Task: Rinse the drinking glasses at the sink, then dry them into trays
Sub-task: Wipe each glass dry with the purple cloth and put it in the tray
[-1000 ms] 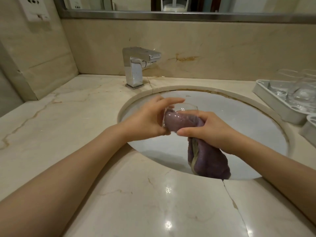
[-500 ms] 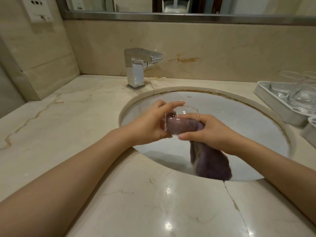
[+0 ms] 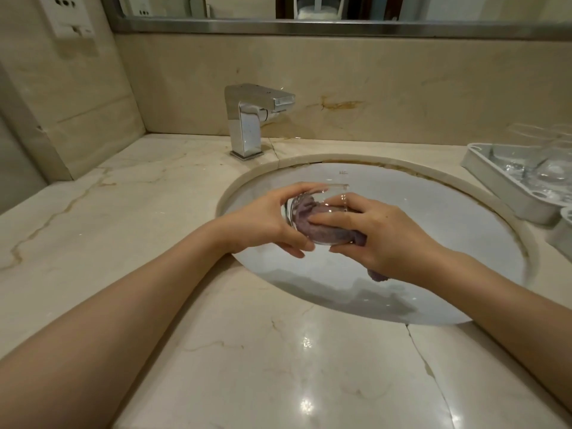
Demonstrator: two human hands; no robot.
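The marble countertop (image 3: 130, 230) is beige with brown veining and a glossy finish. An oval undermount sink (image 3: 448, 218) is set into it at centre. A crack in the slab (image 3: 430, 370) runs from the basin's 6 o'clock edge toward the near edge. A chrome faucet (image 3: 247, 122) stands at the basin's 11 o'clock. A white tray (image 3: 510, 187) holding clear glasses (image 3: 554, 168) rests at 2 o'clock; a second white tray (image 3: 561, 233) sits at 3 o'clock, partly out of view.
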